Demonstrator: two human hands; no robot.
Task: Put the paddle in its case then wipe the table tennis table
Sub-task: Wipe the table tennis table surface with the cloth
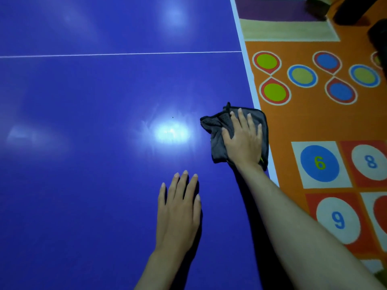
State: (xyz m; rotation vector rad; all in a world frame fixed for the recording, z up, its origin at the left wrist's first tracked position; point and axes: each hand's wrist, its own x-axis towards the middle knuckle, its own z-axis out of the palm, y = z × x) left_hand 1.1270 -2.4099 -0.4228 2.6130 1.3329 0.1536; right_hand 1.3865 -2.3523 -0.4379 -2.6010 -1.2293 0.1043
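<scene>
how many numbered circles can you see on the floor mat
3: a blue circle with a 6, a white circle with an 8 to its right, and a white circle with a 9 below. More may lie outside the view on the floor mat.

The table tennis table (pixel 94 143) is finished in a smooth, glossy blue coating; overhead lights are reflected in it as bright, soft-edged patches, and faint streaks are seen around the brightest patch. A thin white line is painted across the top, and the side edge is banded in matt white. The cloth (pixel 217 139) is a dark grey, soft textile with a fine nap, a stitched hem and a crumpled, matt surface. The floor mat (pixel 314 114) is seen to be a matt, slightly grainy material printed in orange, with coloured circles and numbered squares.
</scene>
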